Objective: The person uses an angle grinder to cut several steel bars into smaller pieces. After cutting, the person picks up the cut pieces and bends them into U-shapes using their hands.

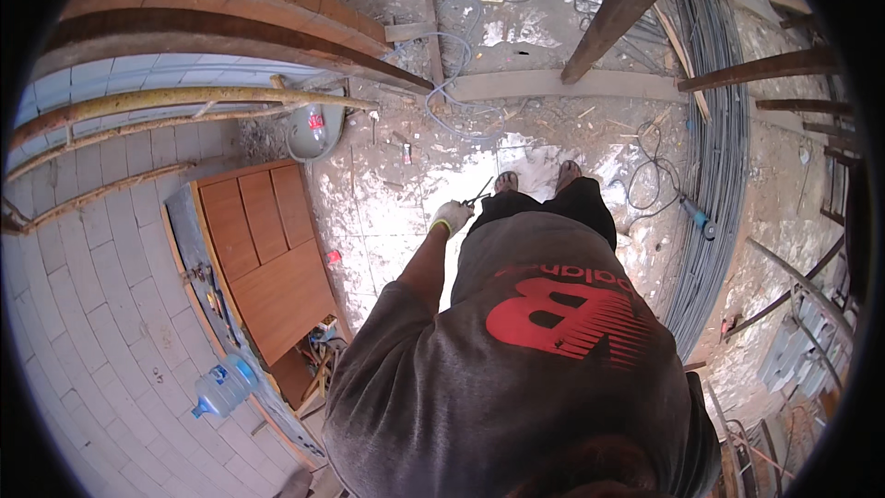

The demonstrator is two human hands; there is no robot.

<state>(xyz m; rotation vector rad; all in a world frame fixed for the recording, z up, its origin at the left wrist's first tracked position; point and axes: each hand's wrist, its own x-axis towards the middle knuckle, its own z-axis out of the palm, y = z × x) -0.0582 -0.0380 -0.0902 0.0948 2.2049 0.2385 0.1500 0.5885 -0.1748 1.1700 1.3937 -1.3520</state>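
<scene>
My left hand [452, 215], in a pale work glove with a yellow-green cuff, is closed beside my left hip. It grips a dark pincer-like tool [477, 198], whose thin ends spread toward my feet. Its exact kind is too small to make out. No part of my right hand shows; the grey shirt [553, 314] hides that side. Both my feet stand on the dusty, white-splashed floor [387, 194], just beyond the tool.
A long bundle of steel rods [714, 148] lies at the right, with a blue-green power tool [699, 219] and its cord beside it. To the left stand a wooden cabinet [277, 267], a water bottle [226, 385] and a grey bucket [313, 132]. Wooden posts [627, 9] rise ahead.
</scene>
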